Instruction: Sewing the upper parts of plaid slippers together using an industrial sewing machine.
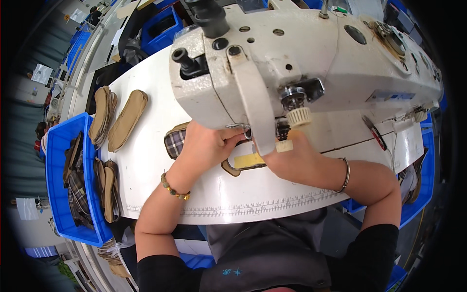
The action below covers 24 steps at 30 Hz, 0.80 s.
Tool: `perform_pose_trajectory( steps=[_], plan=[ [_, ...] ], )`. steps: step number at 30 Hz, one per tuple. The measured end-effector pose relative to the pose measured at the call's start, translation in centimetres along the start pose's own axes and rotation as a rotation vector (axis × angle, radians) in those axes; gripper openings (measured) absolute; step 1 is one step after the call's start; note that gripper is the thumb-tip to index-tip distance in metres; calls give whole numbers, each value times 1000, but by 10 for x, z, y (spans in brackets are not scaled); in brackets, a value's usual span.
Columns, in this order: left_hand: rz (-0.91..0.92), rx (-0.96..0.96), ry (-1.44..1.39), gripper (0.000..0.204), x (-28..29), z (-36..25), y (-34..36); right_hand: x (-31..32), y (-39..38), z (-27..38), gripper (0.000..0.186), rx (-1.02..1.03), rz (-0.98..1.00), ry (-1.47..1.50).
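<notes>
A large off-white sewing machine stands over the white table, and both hands work beneath its head. My left hand is closed by the presser foot, thumb and forefinger pinched together; a dark edge shows at the fingertips, too small to name. Next to that hand lies a plaid shoe piece with a tan rim, partly covered by it. My right hand rests on the other side of the needle area, its fingers hidden by the machine. Between the hands are a yellow patch and a tan sole-shaped piece.
Tan soles lie at the table's left, beside a stack. A blue bin holds plaid pieces. Red-handled snips lie at the right. A ruler strip runs along the near edge.
</notes>
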<state>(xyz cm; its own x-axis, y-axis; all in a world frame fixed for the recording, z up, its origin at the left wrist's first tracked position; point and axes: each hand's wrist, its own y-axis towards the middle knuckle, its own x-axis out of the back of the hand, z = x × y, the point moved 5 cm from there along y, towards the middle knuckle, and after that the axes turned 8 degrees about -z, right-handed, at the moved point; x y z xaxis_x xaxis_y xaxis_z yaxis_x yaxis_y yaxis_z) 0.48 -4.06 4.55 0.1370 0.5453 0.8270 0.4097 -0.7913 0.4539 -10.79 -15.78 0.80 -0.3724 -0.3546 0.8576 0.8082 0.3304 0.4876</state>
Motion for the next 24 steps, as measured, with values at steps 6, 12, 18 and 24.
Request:
perform_pose_trajectory(
  steps=[6,12,18,24],
  plan=[
    [-44,-8,11,16,1,0,8,5,-1,2,7,-18,-16,-7],
    [-63,26,-8,10,-2,7,5,-5,-3,7,45,132,556,-351],
    [-87,46,50,10,-5,12,3,6,1,6,7,-5,-141,-65],
    [2,39,113,11,0,3,7,10,3,7,8,-31,-154,-42]
  ],
)
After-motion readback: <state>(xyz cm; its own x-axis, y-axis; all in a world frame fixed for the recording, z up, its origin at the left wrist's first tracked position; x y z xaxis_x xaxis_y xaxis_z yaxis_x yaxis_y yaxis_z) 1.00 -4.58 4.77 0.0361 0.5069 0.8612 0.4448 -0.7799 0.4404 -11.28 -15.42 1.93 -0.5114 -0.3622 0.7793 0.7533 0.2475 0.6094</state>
